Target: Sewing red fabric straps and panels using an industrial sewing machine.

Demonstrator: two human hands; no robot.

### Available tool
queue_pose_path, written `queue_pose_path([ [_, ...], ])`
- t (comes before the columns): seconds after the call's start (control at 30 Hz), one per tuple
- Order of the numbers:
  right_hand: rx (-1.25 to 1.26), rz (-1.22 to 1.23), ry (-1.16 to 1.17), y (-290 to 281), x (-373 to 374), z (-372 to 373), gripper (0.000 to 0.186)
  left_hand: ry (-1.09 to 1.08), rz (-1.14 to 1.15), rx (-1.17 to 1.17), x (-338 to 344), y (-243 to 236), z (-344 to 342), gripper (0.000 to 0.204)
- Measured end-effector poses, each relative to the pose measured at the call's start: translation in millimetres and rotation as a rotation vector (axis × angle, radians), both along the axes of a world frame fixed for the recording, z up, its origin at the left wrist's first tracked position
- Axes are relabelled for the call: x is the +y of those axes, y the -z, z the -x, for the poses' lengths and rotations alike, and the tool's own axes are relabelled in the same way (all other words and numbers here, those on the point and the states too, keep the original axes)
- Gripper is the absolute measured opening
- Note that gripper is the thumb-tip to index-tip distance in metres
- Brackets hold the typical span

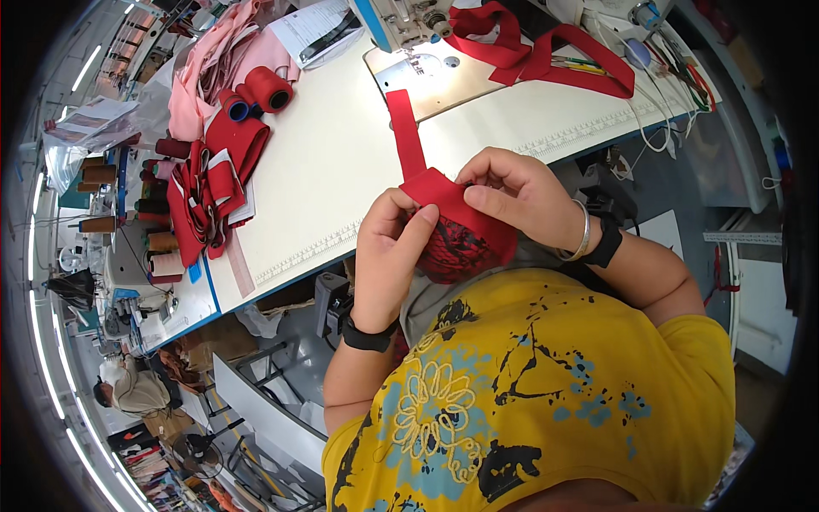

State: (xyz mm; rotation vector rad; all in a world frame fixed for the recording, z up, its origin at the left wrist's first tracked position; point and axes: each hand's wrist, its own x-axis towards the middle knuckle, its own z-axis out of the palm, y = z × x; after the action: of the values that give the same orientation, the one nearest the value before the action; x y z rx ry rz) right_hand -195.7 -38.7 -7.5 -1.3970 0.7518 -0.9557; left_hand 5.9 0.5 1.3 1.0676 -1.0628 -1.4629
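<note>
Just over the table's front edge, I hold up a red fabric piece with a plain red band (444, 189) along its top and red-and-black lace (456, 247) below. My left hand (388, 247) pinches the band's left end between thumb and fingers. My right hand (533, 200) grips the same piece further right, its thumb and index finger closed near the band's edge. A narrow red strip (406, 132) runs from the band up the white table toward the sewing machine's plate (426, 77). The lower part of the lace hangs close to my lap.
The sewing machine head (401, 21) stands at the far side, with a long red strip (580, 60) looped beside it. Red thread spools (269, 90), folded red fabric (209, 188) and pink cloth (205, 85) lie at left. Cords and tools (674, 77) gather at far right. A ruler scale (316, 253) follows the table's front.
</note>
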Motion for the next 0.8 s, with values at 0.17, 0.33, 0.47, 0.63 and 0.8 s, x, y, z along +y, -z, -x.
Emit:
queue_pose_path([
  [0.17,0.004,0.025,-0.021,4,0,0,0.016,0.026,0.052,-0.062,1,-1,4,0.005],
  [0.33,-0.109,-0.092,-0.043,8,0,-2,0.015,0.039,0.021,-0.021,2,-3,1,0.005],
  [0.47,-0.114,-0.102,-0.027,10,0,-2,0.015,0.069,0.031,-0.039,2,0,-4,0.007],
  [0.63,-0.039,-0.022,-0.022,8,0,-2,0.014,0.078,0.031,-0.071,2,-2,4,0.007],
  [0.8,-0.034,-0.040,-0.045,7,0,-4,0.016,-0.027,-0.028,0.064,0,2,8,0.006],
])
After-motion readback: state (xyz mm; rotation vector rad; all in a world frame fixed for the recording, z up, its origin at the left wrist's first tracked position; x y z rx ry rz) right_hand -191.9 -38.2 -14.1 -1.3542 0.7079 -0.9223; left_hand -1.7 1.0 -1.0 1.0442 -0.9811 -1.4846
